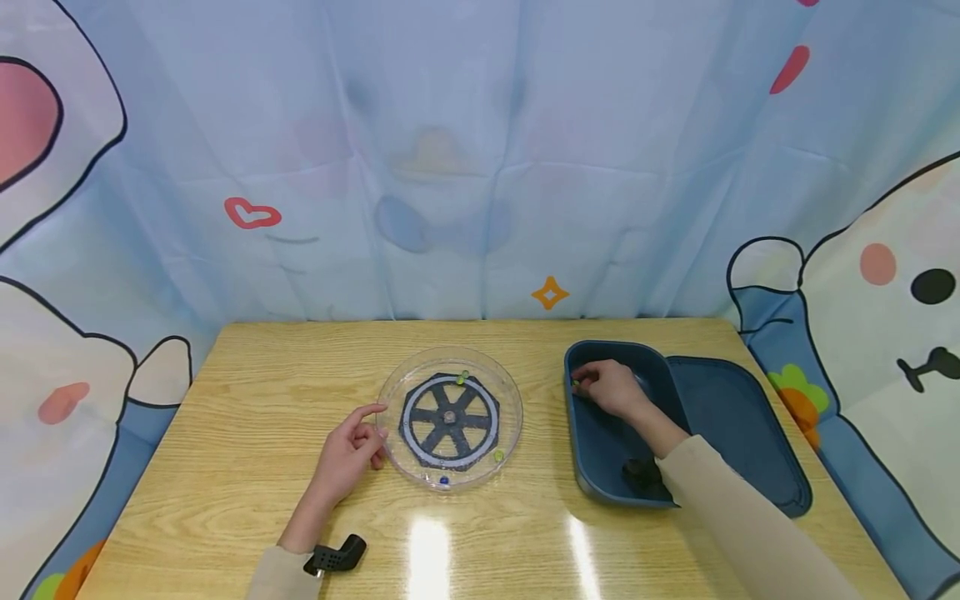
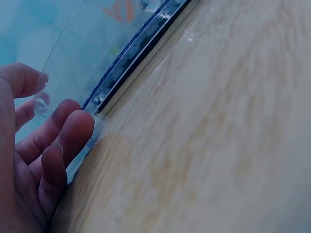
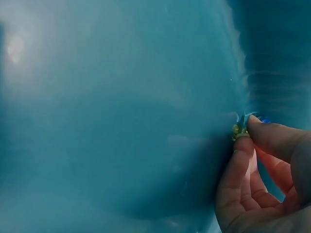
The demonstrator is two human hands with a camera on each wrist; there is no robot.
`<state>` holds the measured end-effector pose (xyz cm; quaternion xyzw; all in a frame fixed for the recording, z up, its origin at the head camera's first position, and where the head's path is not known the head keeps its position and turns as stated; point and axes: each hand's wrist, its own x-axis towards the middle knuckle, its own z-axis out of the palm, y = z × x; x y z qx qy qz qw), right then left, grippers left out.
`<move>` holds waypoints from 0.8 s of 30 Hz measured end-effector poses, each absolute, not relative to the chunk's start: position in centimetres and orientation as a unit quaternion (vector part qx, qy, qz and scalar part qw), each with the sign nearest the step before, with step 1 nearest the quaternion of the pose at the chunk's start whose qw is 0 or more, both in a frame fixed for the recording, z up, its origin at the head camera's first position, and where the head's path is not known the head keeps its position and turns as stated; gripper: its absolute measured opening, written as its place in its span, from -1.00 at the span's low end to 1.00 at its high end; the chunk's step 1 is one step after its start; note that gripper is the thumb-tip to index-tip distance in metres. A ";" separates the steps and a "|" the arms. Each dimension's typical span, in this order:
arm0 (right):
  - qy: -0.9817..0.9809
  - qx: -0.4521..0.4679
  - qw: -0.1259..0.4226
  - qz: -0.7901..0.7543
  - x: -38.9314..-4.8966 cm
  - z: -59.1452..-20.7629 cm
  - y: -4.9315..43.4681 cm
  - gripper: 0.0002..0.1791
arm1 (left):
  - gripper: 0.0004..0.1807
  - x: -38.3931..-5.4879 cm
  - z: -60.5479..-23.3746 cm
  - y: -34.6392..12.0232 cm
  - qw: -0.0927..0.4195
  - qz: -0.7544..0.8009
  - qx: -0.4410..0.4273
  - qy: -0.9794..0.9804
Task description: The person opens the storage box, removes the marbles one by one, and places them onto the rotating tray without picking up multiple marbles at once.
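Observation:
A clear round dish (image 1: 510,417) with a dark wheel-shaped pattern (image 1: 449,418) lies on the table. In it are a green-yellow marble (image 1: 461,379), a blue marble (image 1: 444,481) and a yellow marble (image 1: 498,456). My left hand (image 1: 352,450) holds the dish's left rim with curved fingers; the left wrist view shows fingertips (image 2: 43,80) at the transparent wall. Inside the dark blue box (image 1: 626,496), my right hand (image 1: 611,387) pinches a small yellow marble (image 3: 236,130) near the left wall. A blue marble (image 3: 265,120) shows just behind the thumb.
The box's dark blue lid (image 1: 750,433) lies against its right side. A black wrist device (image 1: 337,554) sits on the left wrist. Behind the wooden table (image 1: 285,375) hangs a light blue printed curtain (image 1: 450,167).

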<state>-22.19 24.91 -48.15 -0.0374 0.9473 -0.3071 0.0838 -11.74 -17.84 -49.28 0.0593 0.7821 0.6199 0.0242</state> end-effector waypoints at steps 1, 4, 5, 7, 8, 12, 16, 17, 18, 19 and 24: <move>0.947 -0.038 0.083 -0.306 -22.2 -48.1 24.9 -0.78 | -0.58 -11.8 -49.4 -17.9 0.024 0.619 0.059 0.782; 0.947 -0.036 0.082 -0.308 -22.1 -47.9 24.9 -0.79 | -0.58 -11.8 -49.5 -17.9 0.025 0.618 0.059 0.784; 0.947 -0.035 0.082 -0.309 -22.1 -47.9 24.9 -0.79 | -0.58 -11.8 -49.5 -17.9 0.026 0.618 0.058 0.784; 0.946 -0.034 0.082 -0.311 -22.0 -47.9 25.0 -0.80 | -0.58 -11.8 -49.5 -17.9 0.028 0.618 0.057 0.784; 0.946 -0.032 0.083 -0.312 -22.0 -47.9 25.0 -0.80 | -0.57 -11.8 -49.5 -17.9 0.028 0.617 0.057 0.784; 0.944 -0.029 0.087 -0.318 -21.9 -47.7 25.3 -0.80 | -0.58 -11.8 -49.4 -17.9 0.029 0.620 0.056 0.782; 0.944 -0.027 0.088 -0.317 -21.7 -47.4 25.6 -0.80 | -0.58 -11.8 -49.5 -17.9 0.028 0.621 0.057 0.781; 0.944 -0.028 0.088 -0.316 -21.7 -47.3 25.7 -0.80 | -0.58 -11.8 -49.5 -17.9 0.027 0.621 0.057 0.781; 0.945 -0.028 0.087 -0.315 -21.7 -47.2 25.8 -0.79 | -0.58 -11.8 -49.6 -17.9 0.026 0.621 0.058 0.781; 0.946 -0.028 0.086 -0.312 -21.7 -47.1 25.8 -0.79 | -0.58 -11.8 -49.6 -17.9 0.026 0.621 0.058 0.781; 0.948 -0.037 0.076 -0.306 -21.6 -46.3 26.3 -0.75 | -0.58 -11.9 -49.6 -17.9 0.023 0.619 0.059 0.783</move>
